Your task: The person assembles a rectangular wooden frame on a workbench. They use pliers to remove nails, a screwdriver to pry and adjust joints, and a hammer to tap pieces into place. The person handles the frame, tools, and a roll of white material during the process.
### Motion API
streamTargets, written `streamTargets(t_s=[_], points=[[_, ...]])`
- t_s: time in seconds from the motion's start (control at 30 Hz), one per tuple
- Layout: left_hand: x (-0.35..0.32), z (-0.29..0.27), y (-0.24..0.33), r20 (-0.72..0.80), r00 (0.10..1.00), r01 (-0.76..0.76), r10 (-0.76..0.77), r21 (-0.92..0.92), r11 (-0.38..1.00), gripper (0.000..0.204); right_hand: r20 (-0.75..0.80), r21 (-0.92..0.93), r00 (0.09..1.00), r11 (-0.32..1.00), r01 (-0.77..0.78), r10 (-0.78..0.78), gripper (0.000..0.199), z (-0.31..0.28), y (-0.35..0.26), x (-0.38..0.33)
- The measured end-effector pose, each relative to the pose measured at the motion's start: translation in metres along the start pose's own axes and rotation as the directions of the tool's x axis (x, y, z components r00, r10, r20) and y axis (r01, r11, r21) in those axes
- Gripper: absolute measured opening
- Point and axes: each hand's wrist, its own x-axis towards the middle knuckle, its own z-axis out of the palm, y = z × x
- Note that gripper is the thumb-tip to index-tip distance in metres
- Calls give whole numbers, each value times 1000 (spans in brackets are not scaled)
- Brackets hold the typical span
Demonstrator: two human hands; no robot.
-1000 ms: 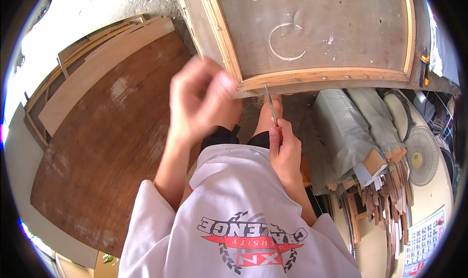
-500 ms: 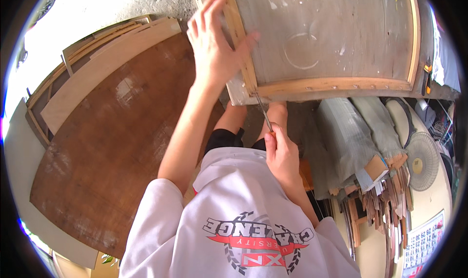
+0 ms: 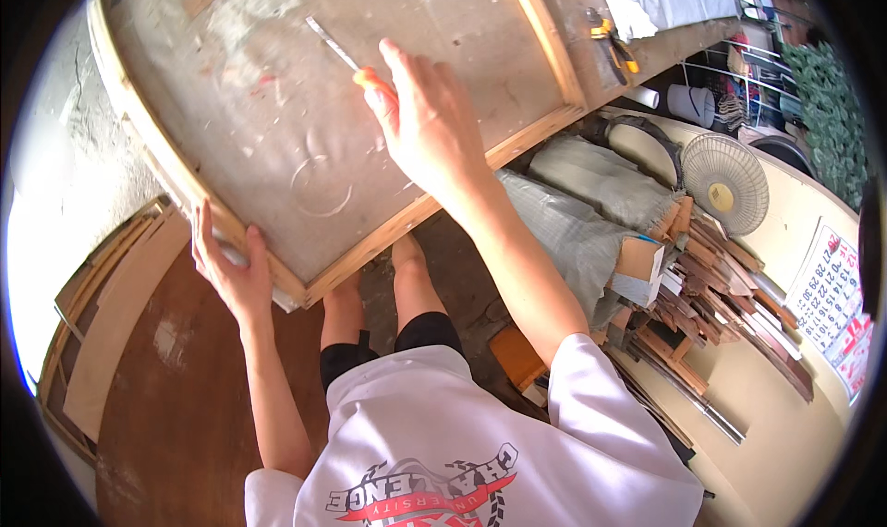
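A wooden frame (image 3: 434, 215) of light strips lies on a worn grey worktop (image 3: 351, 148). At its near left corner my left hand (image 3: 236, 273) grips the left strip, thumb on the inner side and fingers along the outer edge. Over the worktop inside the frame, my right hand (image 3: 430, 125) holds a screwdriver (image 3: 334, 45) by its orange handle. The thin metal shaft points to the far left. Part of the handle is hidden by the thumb and fingers. I cannot tell whether the screwdriver touches the worktop.
Pliers (image 3: 610, 47) with yellow-and-black handles lie right of the frame, near white cloth (image 3: 670, 0). Below on the right are a grey-covered stack (image 3: 564, 231), wood offcuts (image 3: 711, 296) and a fan (image 3: 725, 185). A large brown board (image 3: 185, 398) stands at left.
My right hand has carried the screwdriver from the frame's near left corner up over the worktop. My left hand, lifted before, now grips the strip. The view has turned to the right.
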Motion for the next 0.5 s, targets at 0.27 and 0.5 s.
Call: streamTargets(t_s=[0.27,0.5], points=[[-14,-2,-1,2,998,57,-57,18,998,69,-252,-614,946,723,-318,202,63,-145,205,14],[-19,2,46,-185,982,-16,43,144,989,55,-31,-548,999,836,18,-42,53,-167,300,6]])
